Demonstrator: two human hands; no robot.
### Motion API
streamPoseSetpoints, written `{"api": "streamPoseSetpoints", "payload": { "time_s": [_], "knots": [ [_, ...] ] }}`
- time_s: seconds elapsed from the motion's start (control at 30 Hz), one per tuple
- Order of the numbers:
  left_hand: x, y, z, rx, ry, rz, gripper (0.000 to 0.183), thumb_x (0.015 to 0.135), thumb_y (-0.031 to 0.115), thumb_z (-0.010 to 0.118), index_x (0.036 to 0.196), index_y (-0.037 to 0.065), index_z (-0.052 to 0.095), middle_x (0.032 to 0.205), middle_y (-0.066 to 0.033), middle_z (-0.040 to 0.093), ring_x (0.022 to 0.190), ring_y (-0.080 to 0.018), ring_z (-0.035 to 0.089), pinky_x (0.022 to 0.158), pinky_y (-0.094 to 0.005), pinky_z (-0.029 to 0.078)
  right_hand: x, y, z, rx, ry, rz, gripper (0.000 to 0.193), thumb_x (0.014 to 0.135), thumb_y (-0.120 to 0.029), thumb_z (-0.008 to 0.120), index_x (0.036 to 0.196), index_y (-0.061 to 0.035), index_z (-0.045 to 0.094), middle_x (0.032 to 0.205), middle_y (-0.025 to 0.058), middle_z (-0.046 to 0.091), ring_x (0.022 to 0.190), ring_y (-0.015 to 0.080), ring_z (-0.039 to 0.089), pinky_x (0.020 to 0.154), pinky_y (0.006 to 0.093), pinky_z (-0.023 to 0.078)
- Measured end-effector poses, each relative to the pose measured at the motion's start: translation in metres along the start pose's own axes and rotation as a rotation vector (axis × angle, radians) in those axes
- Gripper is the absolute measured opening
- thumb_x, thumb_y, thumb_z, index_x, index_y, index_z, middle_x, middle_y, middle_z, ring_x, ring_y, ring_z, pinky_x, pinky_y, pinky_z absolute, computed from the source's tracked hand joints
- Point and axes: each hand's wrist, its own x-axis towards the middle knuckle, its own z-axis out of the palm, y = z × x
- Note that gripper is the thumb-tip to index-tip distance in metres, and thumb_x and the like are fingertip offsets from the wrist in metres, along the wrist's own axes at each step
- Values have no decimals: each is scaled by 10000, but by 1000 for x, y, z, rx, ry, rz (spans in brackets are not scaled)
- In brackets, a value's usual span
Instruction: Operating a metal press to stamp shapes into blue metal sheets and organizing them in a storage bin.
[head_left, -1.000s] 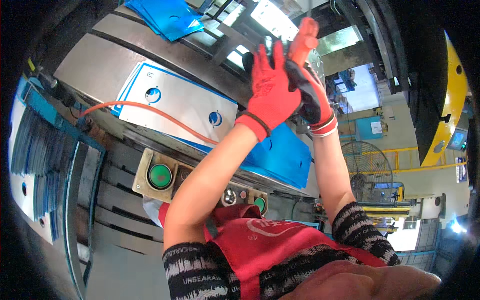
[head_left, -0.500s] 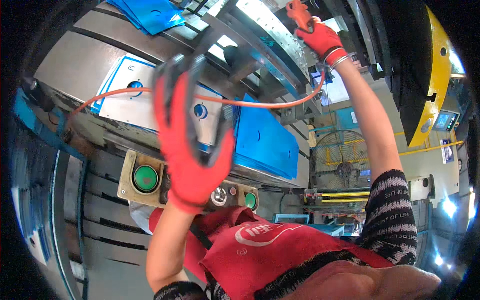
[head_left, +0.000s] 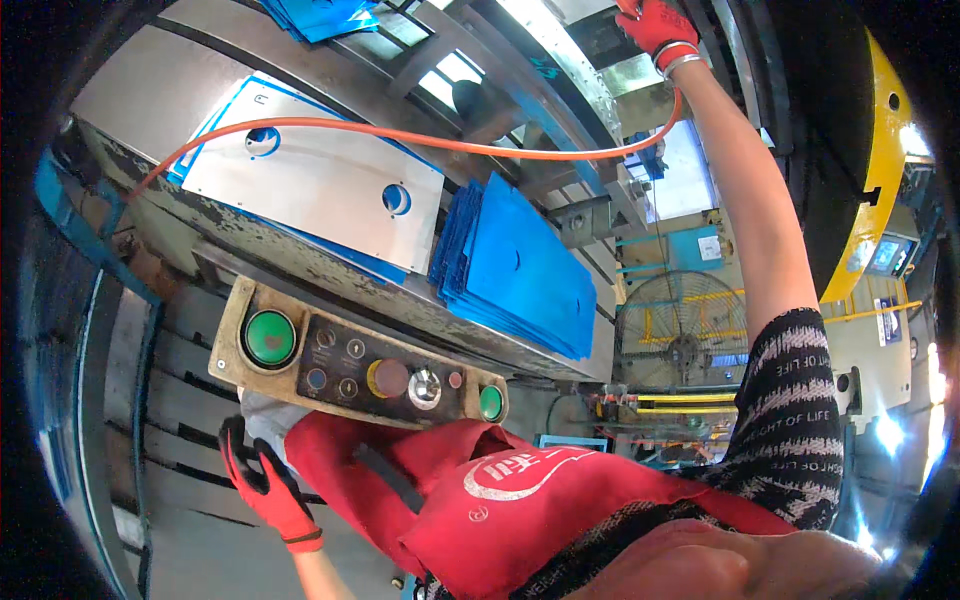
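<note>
My right hand (head_left: 660, 27), in a red glove, reaches up to the top edge of the view, fingers partly cut off. It is closed round an orange air blow gun (head_left: 628, 8), of which only a bit shows. An orange hose (head_left: 400, 134) runs from near that wrist across to the left. My left hand (head_left: 268, 485), gloved in red with dark fingers, is low at the left with fingers apart, holding nothing. It is nearest the control box (head_left: 330, 400). Below the hose lies a pale metal plate (head_left: 320, 190) with two round holes, on blue-edged sheets.
A stack of blue sheets (head_left: 530, 275) lies right of the pale plate on the machine bed (head_left: 140, 90). More blue sheets (head_left: 318, 18) are at the top. The control box carries green buttons (head_left: 270, 338). A large fan (head_left: 680, 320) and yellow machine part (head_left: 880, 160) stand at right.
My left hand has dropped from over the pale plate to below the control box, uncovering both. My right hand has moved farther up and slightly right, and the hose has shifted with it.
</note>
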Motion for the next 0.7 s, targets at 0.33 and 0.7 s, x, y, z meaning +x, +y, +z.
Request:
{"api": "streamPoseSetpoints", "payload": {
  "time_s": [0.33,0.7],
  "knots": [
    [-13,-13,12,-167,-33,-240,314,858,7,445,1170,-13,469,1205,-84,484,1093,-169,442,912,-277,347,-2,-11,-2,-79,-17,-104,365,747,-267,526,1103,-217,467,869,148,612,770,351,579,684,453,450],
    [0,-54,-13,-275,-22,-228,302,881,58,445,1175,-1,477,1184,-72,505,1029,-145,479,882,-265,386,-4,-5,-5,116,-221,23,479,763,-238,559,1224,-240,428,1042,152,576,840,308,586,729,397,455]
  ]
}}
